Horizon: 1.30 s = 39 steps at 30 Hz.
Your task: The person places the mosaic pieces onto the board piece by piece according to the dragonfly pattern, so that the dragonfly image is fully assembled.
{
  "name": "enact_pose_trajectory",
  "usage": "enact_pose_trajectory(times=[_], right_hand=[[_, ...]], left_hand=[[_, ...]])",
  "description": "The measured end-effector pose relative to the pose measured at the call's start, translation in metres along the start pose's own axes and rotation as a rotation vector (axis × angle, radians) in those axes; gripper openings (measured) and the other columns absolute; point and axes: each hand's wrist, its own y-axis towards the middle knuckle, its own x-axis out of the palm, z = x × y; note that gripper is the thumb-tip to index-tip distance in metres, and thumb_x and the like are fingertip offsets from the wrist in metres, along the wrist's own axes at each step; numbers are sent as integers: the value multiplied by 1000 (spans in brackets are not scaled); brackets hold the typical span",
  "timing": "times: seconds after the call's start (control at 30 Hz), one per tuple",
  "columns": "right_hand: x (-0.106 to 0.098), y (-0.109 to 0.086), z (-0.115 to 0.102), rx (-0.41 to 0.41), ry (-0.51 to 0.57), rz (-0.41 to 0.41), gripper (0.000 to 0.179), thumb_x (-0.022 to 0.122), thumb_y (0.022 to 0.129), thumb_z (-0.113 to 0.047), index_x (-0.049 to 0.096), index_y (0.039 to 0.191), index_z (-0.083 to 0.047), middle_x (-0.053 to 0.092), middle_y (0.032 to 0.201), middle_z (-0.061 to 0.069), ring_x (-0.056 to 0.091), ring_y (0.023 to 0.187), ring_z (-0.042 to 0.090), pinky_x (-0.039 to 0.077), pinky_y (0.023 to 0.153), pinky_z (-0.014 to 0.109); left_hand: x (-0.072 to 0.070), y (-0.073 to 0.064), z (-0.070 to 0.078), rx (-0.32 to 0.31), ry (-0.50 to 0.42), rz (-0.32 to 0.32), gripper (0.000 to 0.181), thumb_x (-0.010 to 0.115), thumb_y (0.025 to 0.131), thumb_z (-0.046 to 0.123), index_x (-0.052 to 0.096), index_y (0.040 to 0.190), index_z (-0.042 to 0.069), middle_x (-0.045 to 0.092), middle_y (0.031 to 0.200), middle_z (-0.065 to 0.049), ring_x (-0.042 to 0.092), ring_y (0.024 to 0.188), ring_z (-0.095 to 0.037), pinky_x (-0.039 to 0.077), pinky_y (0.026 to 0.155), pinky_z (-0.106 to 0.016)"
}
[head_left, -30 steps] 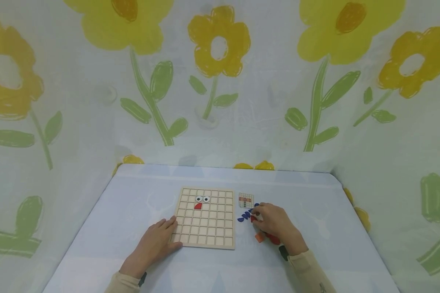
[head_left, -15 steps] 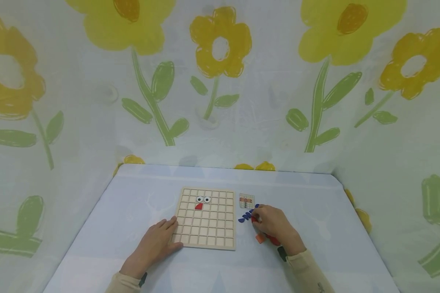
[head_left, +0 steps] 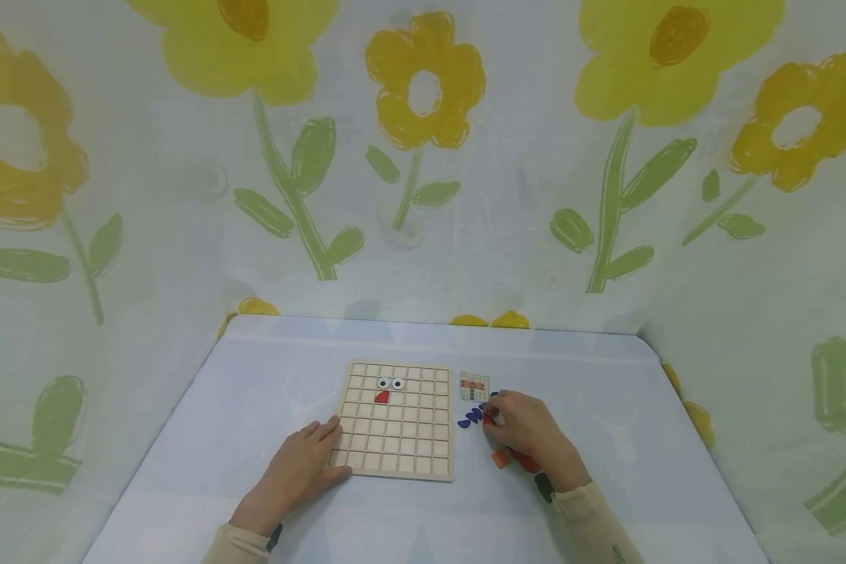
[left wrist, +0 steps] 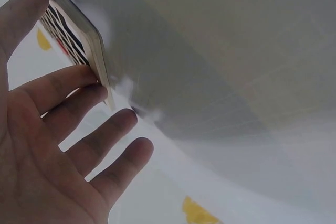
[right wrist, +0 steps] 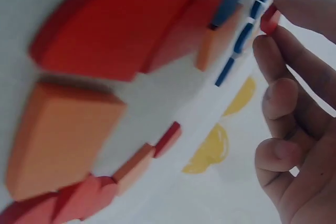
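Observation:
My left hand (head_left: pixel 299 466) lies at the left edge of a wooden grid board (head_left: pixel 416 431), fingers extended and touching its rim, thumb near the front corner. In the left wrist view the fingertips (left wrist: pixel 94 93) meet the board's edge. On the board sit two eye tiles (head_left: pixel 398 384) side by side, with a red quarter-round tile (head_left: pixel 382 398) below the left one. Right of the board, my right hand (head_left: pixel 532 431) pinches a small red piece (right wrist: pixel 270 20) between thumb and index finger, the other fingers curled behind it. The hand partly hides the loose pieces beneath.
A small pattern card (head_left: pixel 475 385) lies beside the board's upper right. Several blue half-round pieces (head_left: pixel 474 415) form a slanting row below it. Close to the right wrist are an orange block (head_left: pixel 500 458) and large red pieces (right wrist: pixel 121 30). Flower-printed fabric walls surround the table.
Both hands keep nearly the same places. The right fingers shift only slightly over the red pieces, and the whole head view moves a little.

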Motion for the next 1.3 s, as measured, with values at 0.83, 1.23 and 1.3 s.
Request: enact_pose_trajectory(times=[0.83,1.23,1.3], right_hand=[[-1,54,-83,-258,161,318,21,77,90,-32,76,107,-20,70,95,-7,67,87,13,59,72,25],[13,86,-109,-244,173,135,21,74,93,-33,77,108,-19,70,95,-8,64,82,7,57,70,22],[16,90,-111,-244,147,90,21,74,93,-33,78,108,-19,70,95,-9,62,81,5,56,70,21]], left_hand=[[-1,3,-1,-15,-12,-14,80,77,86,51,56,142,-3,50,151,-16,49,134,-43,44,109,-58],[-3,0,2,-16,-49,-22,79,77,87,50,56,141,-4,51,150,-17,49,134,-44,44,109,-58],[-3,-1,2,-12,-44,-21,79,76,87,50,56,141,-4,51,150,-17,49,134,-44,44,109,-58]])
